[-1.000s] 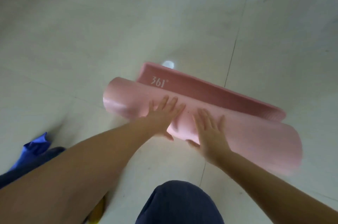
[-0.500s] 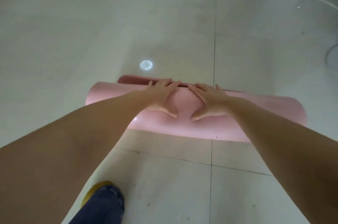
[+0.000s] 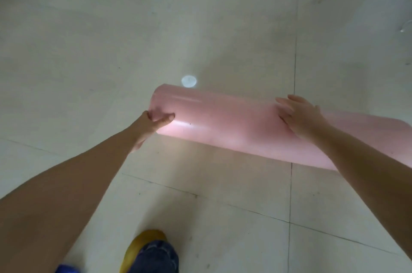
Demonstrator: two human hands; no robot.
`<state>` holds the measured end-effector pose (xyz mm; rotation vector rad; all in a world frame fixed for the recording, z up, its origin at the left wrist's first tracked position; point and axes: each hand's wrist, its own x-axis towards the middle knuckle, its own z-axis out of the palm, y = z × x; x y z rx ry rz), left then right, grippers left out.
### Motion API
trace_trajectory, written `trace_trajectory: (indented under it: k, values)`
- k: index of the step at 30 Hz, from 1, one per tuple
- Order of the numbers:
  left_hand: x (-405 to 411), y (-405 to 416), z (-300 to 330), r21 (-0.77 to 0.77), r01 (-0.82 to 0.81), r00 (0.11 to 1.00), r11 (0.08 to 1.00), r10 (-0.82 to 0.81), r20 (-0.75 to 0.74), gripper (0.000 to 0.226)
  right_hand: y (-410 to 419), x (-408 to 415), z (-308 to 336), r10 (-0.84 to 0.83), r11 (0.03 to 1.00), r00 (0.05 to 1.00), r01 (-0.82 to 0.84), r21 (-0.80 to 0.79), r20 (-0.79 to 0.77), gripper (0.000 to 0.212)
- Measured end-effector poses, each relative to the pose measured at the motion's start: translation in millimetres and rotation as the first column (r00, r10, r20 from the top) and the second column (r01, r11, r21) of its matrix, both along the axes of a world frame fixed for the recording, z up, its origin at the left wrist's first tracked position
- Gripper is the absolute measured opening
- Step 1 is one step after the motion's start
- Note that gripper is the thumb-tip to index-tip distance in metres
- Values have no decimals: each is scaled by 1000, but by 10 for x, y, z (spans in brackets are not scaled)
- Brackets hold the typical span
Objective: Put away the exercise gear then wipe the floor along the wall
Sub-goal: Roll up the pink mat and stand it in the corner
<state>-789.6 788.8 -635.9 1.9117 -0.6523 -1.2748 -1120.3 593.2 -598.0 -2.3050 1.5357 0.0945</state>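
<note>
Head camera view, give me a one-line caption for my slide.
Left hand grips the end of a rolled pink yoga mat on the tiled floor; right hand rests on top.

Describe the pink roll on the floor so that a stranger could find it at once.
On the pale tiled floor, between the person's two outstretched arms, lies the rolled-up pink foam exercise mat. The left hand grips its left end and the right hand rests on top. It is the only pink, tube-shaped thing there, just below a small round white glare spot.
</note>
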Motion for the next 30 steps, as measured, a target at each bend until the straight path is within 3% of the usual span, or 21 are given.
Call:
trace_trajectory:
  k: [2,5,7,11,13,15,17,18,21,22,24,27,28,30]
  values:
    - [18,-117,-69,-88,-44,999,995,42,-29,108,167,52,-36,-46,992,995,56,-112,89,38]
    - [27,-207,128,-115,-56,998,992,52,-33,105,456,155,-58,-71,986,996,79,-146,58,46]
    - [-81,-239,483,-98,-25,1000,995,23,-21,88,676,162,120,-90,995,995,92,-41,51,53]
    - [-437,-377,1488,-123,-88,996,989,86,-23,29,1002,114,941,-170,970,965,128,205,201,74]
    - [-579,-534,2112,-160,-69,996,985,77,45,30,1031,92,1484,-230,952,951,177,250,205,76]
    - [-680,-670,2833,-205,60,972,977,-11,233,35,979,87,2048,-292,934,933,230,274,211,66]
    - [-743,-770,3515,-222,292,848,930,-145,511,37,934,116,2493,-382,906,887,304,295,259,50]
    - [-783,-796,3884,-208,434,739,877,-214,639,38,913,147,2731,-461,868,836,354,348,298,40]
    - [-920,-814,4710,-152,793,345,590,-228,911,47,940,279,3421,-714,669,582,403,625,389,16]
    - [-959,-818,4878,-137,871,241,473,-167,956,45,950,314,3642,-752,627,519,371,685,407,16]
    - [-1049,-770,5015,-23,964,67,266,-157,985,38,943,374,4061,-748,640,463,313,701,476,20]
    - [-1111,-528,4858,186,981,-170,45,-244,955,37,877,380,4442,-760,641,363,279,715,540,30]
    - [-1100,-422,4764,234,972,-225,5,-247,942,36,865,370,4499,-759,631,399,257,732,514,36]
    - [-1052,-224,4626,232,973,-227,0,-209,951,32,910,404,4546,-571,713,684,138,688,454,52]
